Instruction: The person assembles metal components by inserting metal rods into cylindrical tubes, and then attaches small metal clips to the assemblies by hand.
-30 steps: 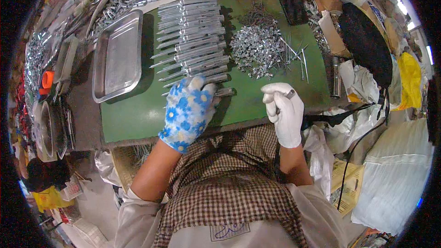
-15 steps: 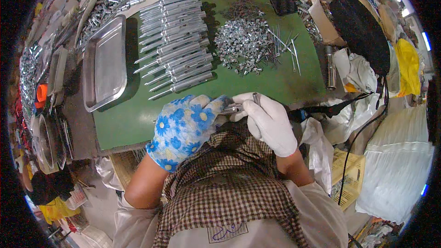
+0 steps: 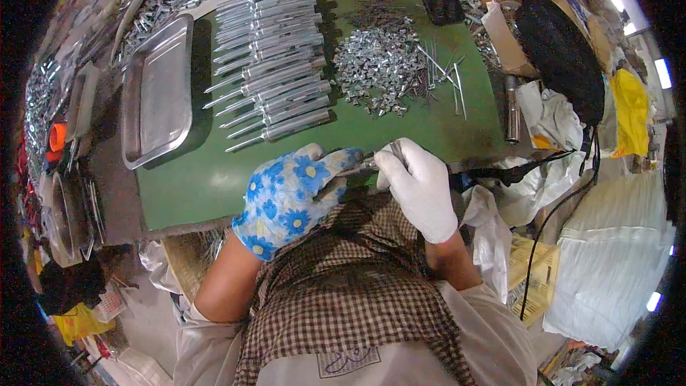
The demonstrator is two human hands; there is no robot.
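2 gloved hands of yours meet over the near edge of the green mat point(image 3: 193, 189), and every clock direction below is read from that meeting point, with 12 o'clock straight away from you. Your left hand point(image 3: 289, 194), in a blue flowered glove, has its fingers closed around a slim metal piece point(image 3: 366, 165) that lies between your 2 hands, its far end reaching to your right fingertips. Your right hand point(image 3: 420, 191), in a plain white glove, is curled shut, with a short grey tube point(image 3: 397, 149) pinched between the fingers; how firmly its fingertips grip the metal piece you share, I cannot tell. At 11 o'clock lies a row of metal shafts point(image 3: 275, 71), side by side, their pointed ends aimed toward 8 o'clock. At 12 o'clock a heap of small shiny fittings point(image 3: 379, 64) sits on the mat, a dark pile of tiny parts point(image 3: 386, 13) just beyond. Several thin metal pins point(image 3: 459, 91) lie crossed between 1 and 2 o'clock. Farther out, a metal tray point(image 3: 158, 86) rests at 10 o'clock, and a metal cylinder point(image 3: 513, 111) and black bag point(image 3: 561, 57) at 2. Your checked apron point(image 3: 350, 307) fills 6 o'clock, and a yellow crate point(image 3: 544, 271) stands at 4.
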